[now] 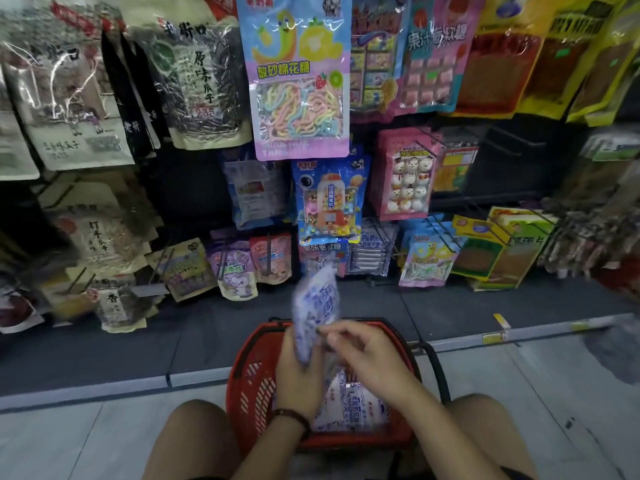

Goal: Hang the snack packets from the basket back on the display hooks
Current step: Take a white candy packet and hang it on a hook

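A red plastic basket (249, 382) stands on the floor between my knees. Above it I hold a blue-and-white snack packet (316, 306) upright; it is blurred. My left hand (299, 375) grips the packet's lower part from the left. My right hand (363, 351) pinches its right edge with curled fingers. More blue-and-white packets (349, 400) lie inside the basket. On the rack straight ahead, matching blue-and-white packets (370, 251) hang on a low hook.
Rows of hanging snack bags fill the black display wall, with a large pastel candy bag (298, 81) at top centre. Some bare black hooks (512, 140) show at the right. A grey base ledge (138, 341) runs in front of the rack, with tiled floor below.
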Motion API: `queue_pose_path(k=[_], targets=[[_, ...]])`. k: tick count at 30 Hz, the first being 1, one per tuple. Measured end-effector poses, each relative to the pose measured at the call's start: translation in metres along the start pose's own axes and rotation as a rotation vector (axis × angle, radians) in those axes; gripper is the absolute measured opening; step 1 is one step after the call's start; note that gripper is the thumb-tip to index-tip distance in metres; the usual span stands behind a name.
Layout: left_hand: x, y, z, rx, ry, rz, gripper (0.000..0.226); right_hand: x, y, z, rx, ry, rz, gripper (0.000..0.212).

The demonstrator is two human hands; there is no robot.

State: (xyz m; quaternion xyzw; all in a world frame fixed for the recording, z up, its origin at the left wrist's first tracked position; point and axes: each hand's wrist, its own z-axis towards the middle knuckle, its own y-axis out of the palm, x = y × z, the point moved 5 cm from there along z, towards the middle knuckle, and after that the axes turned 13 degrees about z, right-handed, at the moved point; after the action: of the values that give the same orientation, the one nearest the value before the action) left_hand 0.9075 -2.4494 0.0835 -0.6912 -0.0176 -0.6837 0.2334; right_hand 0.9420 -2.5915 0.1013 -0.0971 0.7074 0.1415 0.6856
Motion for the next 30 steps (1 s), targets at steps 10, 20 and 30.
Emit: queue_pose_path(k=[10,20,30], targets=[[0.006,-0.016,0.044,-0.322,-0.085,0.002,0.021,0.007,-0.079,0.034,0.309,0.032,-0.036,0.044],[0.016,0.041,0.092,-0.326,0.001,0.196,0.02,0.03,-0.133,0.067,0.434,-0.05,0.075,0.011],[0.001,0.148,0.155,-0.2,-0.057,0.237,0.039,0.076,-0.224,0.114,0.639,0.006,0.007,0.024]])
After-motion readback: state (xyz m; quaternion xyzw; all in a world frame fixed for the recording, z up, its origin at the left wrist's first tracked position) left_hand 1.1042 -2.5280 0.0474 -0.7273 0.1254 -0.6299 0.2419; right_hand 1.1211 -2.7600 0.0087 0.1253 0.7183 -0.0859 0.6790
